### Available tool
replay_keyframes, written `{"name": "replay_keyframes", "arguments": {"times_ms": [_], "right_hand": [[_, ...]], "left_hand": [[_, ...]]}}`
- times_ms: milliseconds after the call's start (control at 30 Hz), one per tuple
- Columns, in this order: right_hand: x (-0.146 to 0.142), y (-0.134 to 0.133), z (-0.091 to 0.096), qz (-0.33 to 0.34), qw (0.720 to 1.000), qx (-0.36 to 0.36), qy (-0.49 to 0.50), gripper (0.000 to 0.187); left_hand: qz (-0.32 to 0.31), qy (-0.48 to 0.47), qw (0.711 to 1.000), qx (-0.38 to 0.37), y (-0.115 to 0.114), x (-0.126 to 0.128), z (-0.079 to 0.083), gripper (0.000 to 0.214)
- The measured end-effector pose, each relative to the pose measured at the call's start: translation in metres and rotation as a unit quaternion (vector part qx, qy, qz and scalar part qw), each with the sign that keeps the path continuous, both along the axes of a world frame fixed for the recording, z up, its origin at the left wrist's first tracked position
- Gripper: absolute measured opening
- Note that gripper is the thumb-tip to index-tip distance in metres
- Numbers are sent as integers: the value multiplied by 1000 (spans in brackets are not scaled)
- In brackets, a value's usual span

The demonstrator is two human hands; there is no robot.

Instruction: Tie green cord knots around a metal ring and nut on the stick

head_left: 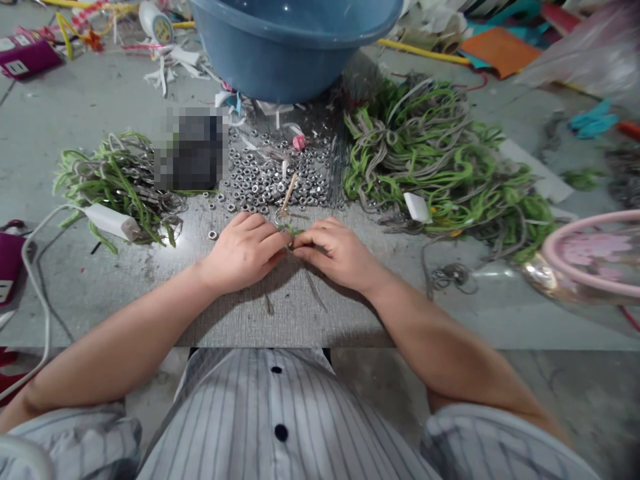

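My left hand (249, 251) and my right hand (339, 255) meet over the front of the table, with fingertips pinched close together. Between them is a short piece of green and grey cord (287, 229), partly hidden by the fingers. A thin grey tail (315, 288) hangs from it toward me. Just beyond my fingertips is a small metal ring (281, 216), beside a thin wooden stick (289, 192). Many loose metal nuts (260, 179) are spread behind my hands. One nut (213, 235) lies apart, left of my left hand.
At the back stands a blue basin (295, 57). A large heap of green and grey cords (425, 157) lies right; a smaller corded bundle (107, 177) with metal pieces lies left. A white charger (111, 222) trails a cable. A pink-rimmed item (555, 243) sits far right.
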State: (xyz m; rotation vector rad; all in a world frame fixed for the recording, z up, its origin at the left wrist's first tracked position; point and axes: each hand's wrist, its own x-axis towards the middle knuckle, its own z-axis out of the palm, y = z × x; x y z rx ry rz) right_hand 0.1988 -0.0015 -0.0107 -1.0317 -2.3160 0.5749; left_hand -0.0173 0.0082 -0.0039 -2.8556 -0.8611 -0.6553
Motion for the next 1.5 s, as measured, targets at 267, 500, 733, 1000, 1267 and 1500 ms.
{"name": "replay_keyframes", "arguments": {"times_ms": [267, 500, 733, 1000, 1267, 1500], "right_hand": [[-1, 1, -2, -22, 996, -83, 39, 24], [-1, 0, -4, -30, 985, -142, 98, 22], [0, -3, -4, -7, 969, -204, 138, 52], [-3, -4, 1, 25, 980, -165, 108, 55], [-1, -1, -1, 16, 999, -25, 23, 43], [2, 0, -6, 10, 989, 142, -36, 33]], "left_hand": [[-14, -13, 999, 38, 3, 1, -5, 27], [-1, -31, 999, 8, 3, 1, -5, 19], [-5, -21, 1000, -9, 1, 0, -4, 20], [-22, -26, 999, 8, 0, 4, -5, 23], [-30, -41, 998, 29, 1, 6, -7, 31], [-34, -38, 998, 34, 2, 5, -10, 33]]}}
